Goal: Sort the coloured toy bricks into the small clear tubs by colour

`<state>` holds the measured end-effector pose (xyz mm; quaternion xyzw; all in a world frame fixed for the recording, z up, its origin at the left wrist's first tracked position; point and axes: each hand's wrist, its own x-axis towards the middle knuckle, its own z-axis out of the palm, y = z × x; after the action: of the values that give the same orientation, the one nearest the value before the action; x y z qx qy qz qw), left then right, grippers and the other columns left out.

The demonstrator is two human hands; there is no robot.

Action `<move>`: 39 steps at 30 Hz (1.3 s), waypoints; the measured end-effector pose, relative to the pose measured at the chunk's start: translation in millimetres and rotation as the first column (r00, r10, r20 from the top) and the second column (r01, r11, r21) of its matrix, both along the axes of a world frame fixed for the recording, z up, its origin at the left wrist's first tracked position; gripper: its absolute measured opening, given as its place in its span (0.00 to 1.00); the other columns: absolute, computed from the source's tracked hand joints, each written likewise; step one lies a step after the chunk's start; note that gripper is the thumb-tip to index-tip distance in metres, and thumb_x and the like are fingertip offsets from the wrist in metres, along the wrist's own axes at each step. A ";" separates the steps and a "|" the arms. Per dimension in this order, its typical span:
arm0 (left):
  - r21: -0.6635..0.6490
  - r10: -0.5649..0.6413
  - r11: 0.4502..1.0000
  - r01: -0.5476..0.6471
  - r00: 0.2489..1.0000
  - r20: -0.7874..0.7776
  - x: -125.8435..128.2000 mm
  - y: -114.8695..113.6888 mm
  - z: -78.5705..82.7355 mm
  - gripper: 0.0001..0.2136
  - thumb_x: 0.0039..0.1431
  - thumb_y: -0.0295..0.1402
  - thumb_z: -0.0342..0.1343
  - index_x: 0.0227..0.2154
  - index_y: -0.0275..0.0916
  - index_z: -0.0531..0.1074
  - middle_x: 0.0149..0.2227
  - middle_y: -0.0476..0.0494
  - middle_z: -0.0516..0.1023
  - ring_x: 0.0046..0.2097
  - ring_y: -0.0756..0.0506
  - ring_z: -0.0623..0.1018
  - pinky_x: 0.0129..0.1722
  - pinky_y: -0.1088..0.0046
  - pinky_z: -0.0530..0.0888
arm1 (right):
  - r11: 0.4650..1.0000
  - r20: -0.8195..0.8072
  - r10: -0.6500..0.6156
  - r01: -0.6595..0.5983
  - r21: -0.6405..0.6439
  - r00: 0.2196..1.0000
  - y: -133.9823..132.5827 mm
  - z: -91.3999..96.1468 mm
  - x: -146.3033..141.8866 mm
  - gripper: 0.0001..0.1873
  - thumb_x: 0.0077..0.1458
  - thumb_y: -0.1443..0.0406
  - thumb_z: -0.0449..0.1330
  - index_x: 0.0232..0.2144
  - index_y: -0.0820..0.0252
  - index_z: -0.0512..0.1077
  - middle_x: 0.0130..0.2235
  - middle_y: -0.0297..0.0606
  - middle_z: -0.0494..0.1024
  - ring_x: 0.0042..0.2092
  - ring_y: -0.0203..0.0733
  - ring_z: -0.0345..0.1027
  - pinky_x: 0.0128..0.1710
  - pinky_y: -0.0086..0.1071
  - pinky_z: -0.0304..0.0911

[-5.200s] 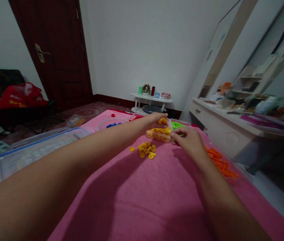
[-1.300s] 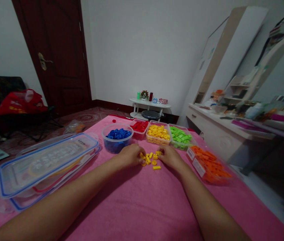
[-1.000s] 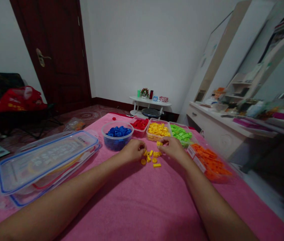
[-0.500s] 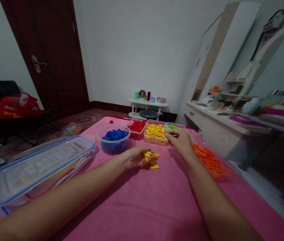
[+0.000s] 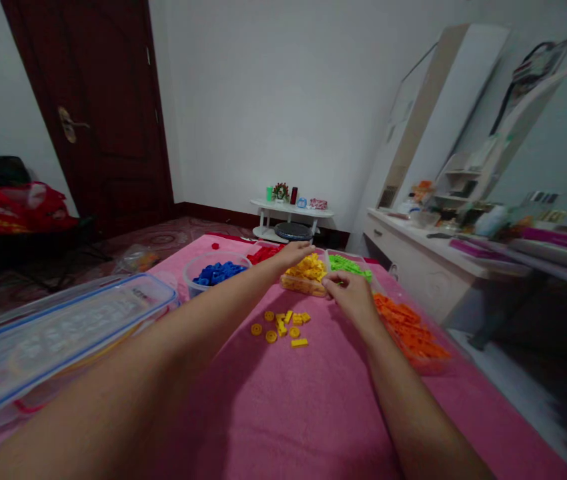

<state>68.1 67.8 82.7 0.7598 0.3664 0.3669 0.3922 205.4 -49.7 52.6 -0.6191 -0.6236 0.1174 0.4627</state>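
My left hand (image 5: 294,255) reaches over a clear plastic box (image 5: 302,287) of yellow toy building pieces (image 5: 309,268). Its fingers stretch out above the contents, and I see nothing held in it. At the box's right front corner, my right hand (image 5: 351,293) has its thumb and fingers closed on the edge. Several loose yellow pieces (image 5: 282,327) lie on the pink cloth (image 5: 283,400) in front of the box, some round like wheels, others oblong. My left forearm partly covers the tub and the box of red pieces.
Around the yellow box stand a round tub (image 5: 191,273) of blue pieces, red pieces (image 5: 263,253), green pieces (image 5: 348,267) and orange pieces (image 5: 411,330). Clear lids with blue rims (image 5: 63,327) are stacked at left. A white dresser (image 5: 418,247) stands right.
My left hand has let go of the yellow pieces, which now lie spread on the cloth, and has moved forward over the yellow box. My right hand stays by the box. The view has shifted slightly.
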 end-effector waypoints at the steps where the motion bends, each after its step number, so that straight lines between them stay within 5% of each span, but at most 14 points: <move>1: 0.042 -0.007 0.999 0.007 1.000 -0.011 -4.3 -2.2 -5.0 0.12 0.59 0.31 0.51 0.43 0.30 0.73 0.44 0.39 0.77 0.46 0.46 0.74 0.42 0.74 0.70 | 0.999 0.030 0.013 -0.012 -0.031 0.999 0.8 -3.4 -2.7 0.10 0.48 0.64 0.56 0.28 0.63 0.75 0.24 0.38 0.76 0.25 0.38 0.68 0.28 0.30 0.61; 6: 0.167 -0.009 0.985 0.043 0.980 -0.197 -39.8 -30.4 -32.1 0.11 0.55 0.28 0.53 0.37 0.28 0.77 0.36 0.40 0.80 0.37 0.47 0.76 0.38 0.74 0.69 | 0.980 0.241 0.162 -0.128 -0.154 0.957 3.4 -24.3 -19.3 0.12 0.43 0.72 0.57 0.31 0.61 0.77 0.32 0.37 0.80 0.31 0.37 0.70 0.32 0.27 0.59; 11: 0.219 -0.083 0.949 0.227 0.849 -0.522 -80.8 -68.2 -47.8 0.10 0.51 0.33 0.57 0.34 0.36 0.79 0.30 0.45 0.80 0.30 0.49 0.75 0.31 0.77 0.67 | 0.934 0.413 0.327 -0.224 -0.278 0.850 -2.1 -40.9 -34.5 0.17 0.40 0.72 0.59 0.35 0.56 0.78 0.35 0.35 0.79 0.35 0.38 0.69 0.31 0.26 0.57; 14: 0.253 -0.088 0.921 0.297 0.790 -0.607 -92.2 -82.9 -52.6 0.13 0.46 0.38 0.62 0.36 0.39 0.79 0.32 0.44 0.79 0.33 0.47 0.75 0.32 0.76 0.67 | 0.938 0.465 0.322 -0.213 -0.273 0.824 -4.5 -43.0 -37.3 0.16 0.43 0.72 0.57 0.36 0.57 0.78 0.36 0.36 0.80 0.37 0.38 0.70 0.33 0.27 0.57; 20: 0.355 -0.038 0.863 0.360 0.746 -0.664 -85.7 -94.5 -57.8 0.12 0.46 0.36 0.63 0.36 0.44 0.79 0.34 0.43 0.76 0.37 0.45 0.74 0.34 0.74 0.66 | 0.944 0.456 0.269 -0.137 -0.301 0.848 -8.2 -25.6 -36.9 0.13 0.46 0.66 0.58 0.35 0.57 0.78 0.34 0.37 0.80 0.34 0.38 0.69 0.29 0.27 0.55; 27: 0.489 0.141 0.784 0.382 0.658 -0.739 -80.6 -109.0 -55.5 0.14 0.55 0.38 0.51 0.38 0.40 0.77 0.34 0.36 0.74 0.37 0.40 0.74 0.32 0.68 0.68 | 0.904 0.566 0.342 -0.098 -0.416 0.750 -19.0 -25.6 -55.9 0.14 0.41 0.72 0.58 0.32 0.59 0.78 0.35 0.41 0.80 0.36 0.42 0.71 0.31 0.28 0.56; 39: 0.520 0.196 0.783 0.342 0.659 -0.726 -78.5 -118.4 -52.5 0.14 0.51 0.35 0.50 0.34 0.36 0.77 0.33 0.33 0.75 0.34 0.37 0.75 0.28 0.65 0.69 | 0.906 0.575 0.331 -0.082 -0.416 0.748 -18.2 -30.1 -55.6 0.10 0.43 0.69 0.57 0.30 0.60 0.76 0.33 0.42 0.79 0.34 0.41 0.70 0.30 0.29 0.54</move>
<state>-10.4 -50.6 30.2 0.9405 0.3201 0.1026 -0.0498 149.8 -67.9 22.5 -0.6223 -0.7752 0.0669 0.0861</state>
